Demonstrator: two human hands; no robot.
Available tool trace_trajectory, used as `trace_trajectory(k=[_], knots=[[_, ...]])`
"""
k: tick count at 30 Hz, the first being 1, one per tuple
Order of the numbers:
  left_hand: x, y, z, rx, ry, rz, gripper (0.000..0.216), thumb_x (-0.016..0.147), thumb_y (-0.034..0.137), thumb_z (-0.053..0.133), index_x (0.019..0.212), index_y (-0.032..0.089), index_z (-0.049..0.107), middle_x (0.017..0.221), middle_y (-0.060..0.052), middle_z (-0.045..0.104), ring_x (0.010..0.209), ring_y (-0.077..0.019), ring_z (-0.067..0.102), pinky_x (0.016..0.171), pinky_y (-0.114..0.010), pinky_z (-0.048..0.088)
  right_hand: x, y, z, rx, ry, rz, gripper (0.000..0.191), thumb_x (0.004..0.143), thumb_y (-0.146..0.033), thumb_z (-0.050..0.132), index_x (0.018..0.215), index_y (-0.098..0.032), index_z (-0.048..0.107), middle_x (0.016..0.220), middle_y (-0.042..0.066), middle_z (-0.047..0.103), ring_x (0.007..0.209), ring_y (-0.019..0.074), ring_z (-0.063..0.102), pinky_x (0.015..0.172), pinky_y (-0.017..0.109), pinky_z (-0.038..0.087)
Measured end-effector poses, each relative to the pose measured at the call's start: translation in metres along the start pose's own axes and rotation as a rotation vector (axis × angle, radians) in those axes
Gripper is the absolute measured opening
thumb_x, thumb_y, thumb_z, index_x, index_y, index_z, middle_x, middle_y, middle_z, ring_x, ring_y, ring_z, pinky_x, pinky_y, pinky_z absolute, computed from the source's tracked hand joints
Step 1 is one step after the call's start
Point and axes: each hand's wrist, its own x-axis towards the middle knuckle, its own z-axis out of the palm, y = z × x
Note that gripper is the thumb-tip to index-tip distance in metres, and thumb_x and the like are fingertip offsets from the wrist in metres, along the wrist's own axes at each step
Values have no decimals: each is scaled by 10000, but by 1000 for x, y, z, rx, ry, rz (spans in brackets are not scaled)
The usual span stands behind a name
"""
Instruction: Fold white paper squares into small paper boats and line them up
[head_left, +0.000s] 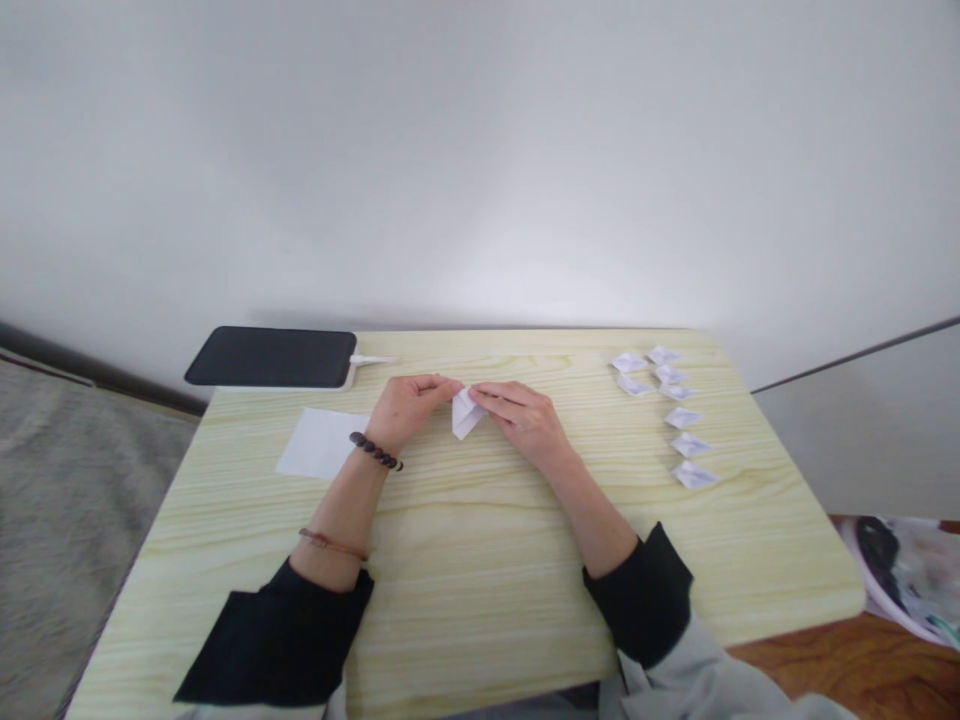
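A small, partly folded piece of white paper [465, 414] lies on the light wooden table [480, 560], near its far middle. My left hand [409, 408] pinches the paper's upper left corner with its fingertips. My right hand [521, 415] presses its fingers onto the paper's right side. Both hands meet over the paper. I wear a dark bead bracelet on my left wrist and a brown band further up the forearm.
A flat white sheet [324, 443] lies left of my left hand. A black phone [271, 357] with a white cable plugged in rests at the far left corner. Several small folded paper pieces [679, 415] sit in a column at the far right. A wall stands behind the table.
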Motion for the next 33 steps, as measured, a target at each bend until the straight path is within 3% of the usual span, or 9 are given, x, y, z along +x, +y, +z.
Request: trace_trajectory(k=[9,14,20,22,29,33], knots=[[-2,6,0,20,-11,-20,339,661,467,695,818,170,744,822,-46,750,840,-224,662,771,-294,494,0,1,3,-4,40,26,302,881,-121,504,1053,-256,712,1062,27,713,937,149,660,850,288,549],[-4,5,3,57,21,-18,329,647,457,698,793,165,738,786,-48,750,828,-233,670,772,-306,498,1,-6,3,132,48,174,255,874,-174,509,1048,-200,694,1010,55,724,913,155,671,814,274,537],[-2,0,5,95,-4,57,264,676,431,683,760,187,739,736,-41,749,1039,-264,628,1023,-368,377,5,-9,2,203,47,378,260,919,-306,469,905,-184,699,864,46,730,764,151,657,673,251,494],[-2,-1,5,105,-1,68,259,683,429,680,766,190,739,749,-43,749,1096,-266,601,1042,-368,357,6,-7,4,188,43,413,272,917,-324,471,860,-182,696,787,40,716,697,146,635,638,248,476],[-3,-4,8,15,29,24,337,689,467,666,834,167,713,853,-48,747,818,-215,676,768,-291,514,4,-3,6,298,33,427,183,848,-318,568,911,-193,685,798,21,713,660,126,625,590,222,469],[-3,-1,9,17,47,32,323,697,454,667,839,168,709,844,-50,747,811,-208,675,749,-276,517,5,-4,5,294,96,480,173,817,-317,610,878,-187,706,703,4,702,543,104,568,532,213,443]])
